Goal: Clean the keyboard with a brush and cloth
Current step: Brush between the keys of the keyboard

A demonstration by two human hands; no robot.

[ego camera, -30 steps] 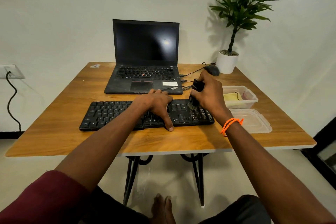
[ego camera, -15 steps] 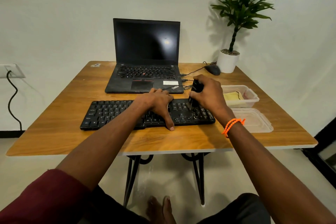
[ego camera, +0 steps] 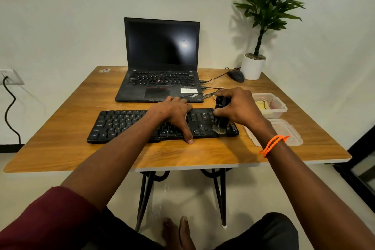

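Change: brush [ego camera: 220,116] has come down the right end of the keyboard [ego camera: 129,123] since a second ago; then its bristles sat near the upper rows, now they splay on the bottom row by the near edge.
Right hand [ego camera: 241,108]: fingers curled round the brush's dark upright handle, gripping it from the right side, bristles touching the keys.
Left hand [ego camera: 174,112]: lies flat on the middle of the keyboard, fingers straight and spread, thumb reaching over the near edge onto the tabletop [ego camera: 182,156]; it holds nothing and looks to be steadying the board, same as before.
Meaning: I'd judge one downward sweep over the right-hand block is about finished; the left half of the keys likely awaits brushing, and the wiping has not begun.
Lid [ego camera: 284,134]: clear, lying flat just right of the keyboard.
Box [ego camera: 271,105]: clear, beyond the lid, holding something yellow, possibly the cloth; I cannot tell for sure.
Laptop [ego camera: 162,63]: open behind the keyboard, screen dark.
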